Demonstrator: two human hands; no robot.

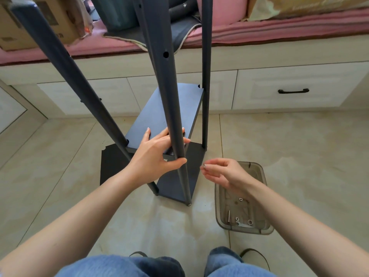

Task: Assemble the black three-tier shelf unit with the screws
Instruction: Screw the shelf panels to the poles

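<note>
Left hand (159, 154) grips the near upright pole (171, 116) of the black shelf unit (157, 114). Right hand (221, 172), just beside it, pinches a small metal fastener (205, 166) (above the clear tray (257, 229)).

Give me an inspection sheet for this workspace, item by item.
Surface: beige tiled floor.
Job's things: black shelf unit upright, two shelves fitted; loose black panel flat on the floor beside it; smoky plastic tray with nuts, a bolt and a small wrench.
Clutter: cardboard box and dark clothes on the pink bench.
Grippers: left hand grips the near pole; right hand pinches a small metal part.
Cables: nothing seen.
Surroundings: cream drawers under the bench.
</note>
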